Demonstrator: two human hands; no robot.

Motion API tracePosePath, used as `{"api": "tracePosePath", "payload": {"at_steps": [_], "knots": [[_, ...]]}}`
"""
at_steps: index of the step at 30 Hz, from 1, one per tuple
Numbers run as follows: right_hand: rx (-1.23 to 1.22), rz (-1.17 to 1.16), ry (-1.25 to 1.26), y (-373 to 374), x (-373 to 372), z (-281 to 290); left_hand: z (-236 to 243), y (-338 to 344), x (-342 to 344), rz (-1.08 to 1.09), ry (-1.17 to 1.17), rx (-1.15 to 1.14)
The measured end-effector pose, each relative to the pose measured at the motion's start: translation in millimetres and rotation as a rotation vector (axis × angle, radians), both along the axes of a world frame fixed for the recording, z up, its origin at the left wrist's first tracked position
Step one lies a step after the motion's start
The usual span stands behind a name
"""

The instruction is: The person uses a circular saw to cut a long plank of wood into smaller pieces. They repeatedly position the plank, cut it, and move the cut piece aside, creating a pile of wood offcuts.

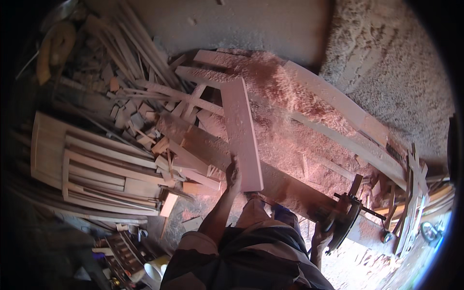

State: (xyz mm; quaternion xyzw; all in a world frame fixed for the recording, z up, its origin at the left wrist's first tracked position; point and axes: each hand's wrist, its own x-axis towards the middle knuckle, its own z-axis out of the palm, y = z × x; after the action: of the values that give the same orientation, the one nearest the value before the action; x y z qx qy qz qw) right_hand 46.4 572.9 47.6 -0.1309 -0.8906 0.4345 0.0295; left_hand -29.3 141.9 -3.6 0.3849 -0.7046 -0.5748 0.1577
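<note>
A smooth, pinkish wooden board [243, 137] slants across the middle, its near end close to my body. Against its left edge, near that end, my left hand [234, 175] is closed in a grip. Low on the right, my right hand [321, 237] is wrapped round the handle of a dark handheld power tool [344, 220] with a curved body and a thin bar sticking out; its exact kind is hard to make out. The tool rests at a long, thick plank [290, 188] that runs beneath the board.
Reddish shavings [280, 92] cover the ground and nearby beams [333, 99]. Offcuts [133, 116] and long strips are heaped at the far left. Wooden frames [106, 164] stack at the left. Upright strips [413, 193] stand at the right, by a wheel [428, 232].
</note>
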Motion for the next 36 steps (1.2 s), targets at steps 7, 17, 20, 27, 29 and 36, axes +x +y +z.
{"api": "tracePosePath", "payload": {"at_steps": [7,17,20,27,29,36], "knots": [[0.034,-0.015,-0.071,-4,-12,12,-71,-77,99,-0.023,-0.587,-0.278],[0.148,-0.047,0.047,-11,-13,11,-28,-43,30,-0.169,-0.788,-0.557],[0.178,-0.041,0.131,-8,-12,5,-27,-45,33,-0.247,-0.273,-0.115],[0.037,0.046,0.067,2,-14,0,-74,-29,36,0.152,0.271,-0.129],[-0.033,0.068,-0.002,6,-15,0,-80,-31,24,0.036,-0.268,-0.152],[-0.127,0.12,0.021,12,-12,1,-80,56,4,0.448,0.041,-0.319]]}}
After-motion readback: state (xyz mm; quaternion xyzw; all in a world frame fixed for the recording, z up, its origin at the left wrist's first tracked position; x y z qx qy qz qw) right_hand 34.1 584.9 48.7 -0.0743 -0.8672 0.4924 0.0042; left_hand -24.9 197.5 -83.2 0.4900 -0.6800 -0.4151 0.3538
